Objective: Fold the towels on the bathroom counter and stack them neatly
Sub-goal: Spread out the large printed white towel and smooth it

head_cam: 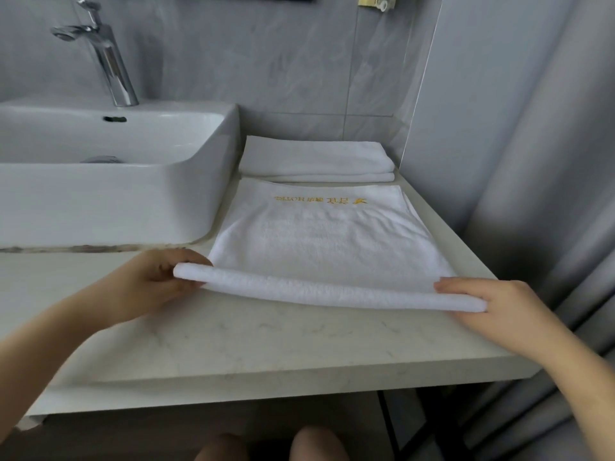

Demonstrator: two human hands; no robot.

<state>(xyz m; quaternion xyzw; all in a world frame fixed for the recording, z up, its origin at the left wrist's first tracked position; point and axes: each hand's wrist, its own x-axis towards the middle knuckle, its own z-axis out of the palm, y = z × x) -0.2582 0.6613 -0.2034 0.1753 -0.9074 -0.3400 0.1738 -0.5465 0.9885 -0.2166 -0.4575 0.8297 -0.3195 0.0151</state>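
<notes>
Both hands pinching towel's near folded edge, opposite corners.

Towel bears upside-down gold embroidery reading "HOTEL".

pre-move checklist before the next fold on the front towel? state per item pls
1. Left hand has a grip on the near edge of the front towel: ok.
2. Right hand has a grip on the other end of that edge: ok.
3. Near edge lifted evenly between both hands: ok, only a slight sag in the middle.
4. Far end lies flat, gold lettering showing: ok.
5. Folded towels behind are apart from the front towel: cannot tell, the edges look close.
6. Right side of the towel square: not ok, a lower layer sticks out.
</notes>
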